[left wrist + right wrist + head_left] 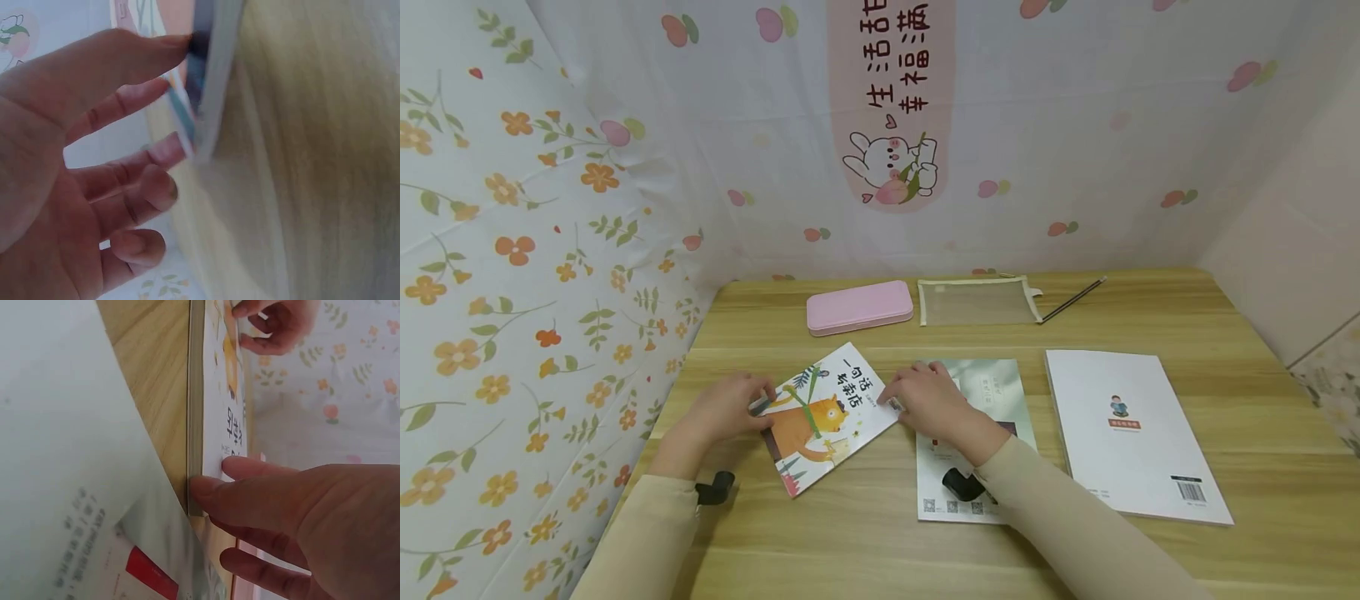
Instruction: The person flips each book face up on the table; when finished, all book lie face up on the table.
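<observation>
A paperback book (831, 400) with an orange bear on its white cover lies slanted on the table. My left hand (726, 408) holds its left end, thumb and fingers at the edges around a corner. In the left wrist view, the thumb (144, 56) presses on the book's edge (222, 81), while the last two fingers curl free. My right hand (932, 400) grips the opposite corner. The right wrist view has that thumb (215, 490) on the page edge and a fingertip on the cover. Beneath my right wrist lies a pale green book (977, 467), partly hidden.
A white book (1135, 442) lies back cover up on the right. Along the back are a pink pencil case (860, 307), a see-through zip pouch (977, 302) and a dark pencil (1073, 300). Patterned cloth (760, 167) hangs behind and at the left.
</observation>
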A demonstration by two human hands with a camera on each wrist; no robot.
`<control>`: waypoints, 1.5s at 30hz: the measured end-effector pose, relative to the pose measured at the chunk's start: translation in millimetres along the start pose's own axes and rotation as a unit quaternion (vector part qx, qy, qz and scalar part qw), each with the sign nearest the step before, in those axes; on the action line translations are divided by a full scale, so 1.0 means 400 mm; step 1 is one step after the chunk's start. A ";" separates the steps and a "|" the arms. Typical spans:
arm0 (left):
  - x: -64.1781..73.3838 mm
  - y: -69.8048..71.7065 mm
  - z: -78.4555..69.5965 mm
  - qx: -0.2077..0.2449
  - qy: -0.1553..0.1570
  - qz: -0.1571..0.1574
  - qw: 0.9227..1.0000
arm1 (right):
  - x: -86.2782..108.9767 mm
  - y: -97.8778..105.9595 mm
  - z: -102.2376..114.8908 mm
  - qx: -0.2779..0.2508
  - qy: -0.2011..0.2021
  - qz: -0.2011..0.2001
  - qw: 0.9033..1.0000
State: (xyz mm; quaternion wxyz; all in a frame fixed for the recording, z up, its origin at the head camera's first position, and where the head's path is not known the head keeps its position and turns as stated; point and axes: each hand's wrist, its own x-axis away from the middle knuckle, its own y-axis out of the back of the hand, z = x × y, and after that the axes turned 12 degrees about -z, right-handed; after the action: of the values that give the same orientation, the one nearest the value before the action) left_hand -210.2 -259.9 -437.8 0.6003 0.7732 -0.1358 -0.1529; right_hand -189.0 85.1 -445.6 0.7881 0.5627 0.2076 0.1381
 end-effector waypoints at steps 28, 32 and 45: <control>0.044 0.018 -0.008 0.168 0.039 0.108 0.979 | -0.113 -0.042 -0.032 -0.112 -0.128 -0.004 0.985; 0.051 0.019 -0.019 0.187 0.033 0.116 0.975 | -0.124 -0.047 -0.033 -0.125 -0.137 -0.014 0.983; 0.049 0.009 -0.045 0.236 0.021 0.169 0.957 | -0.154 -0.066 -0.038 -0.140 -0.088 -0.034 0.986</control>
State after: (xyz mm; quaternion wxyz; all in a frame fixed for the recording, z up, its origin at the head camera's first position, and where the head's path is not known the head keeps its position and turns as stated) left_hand -185.1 -252.5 -431.8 0.4209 0.8615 -0.2839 0.0039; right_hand -250.5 61.2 -464.2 0.8785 0.4498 0.1348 0.0885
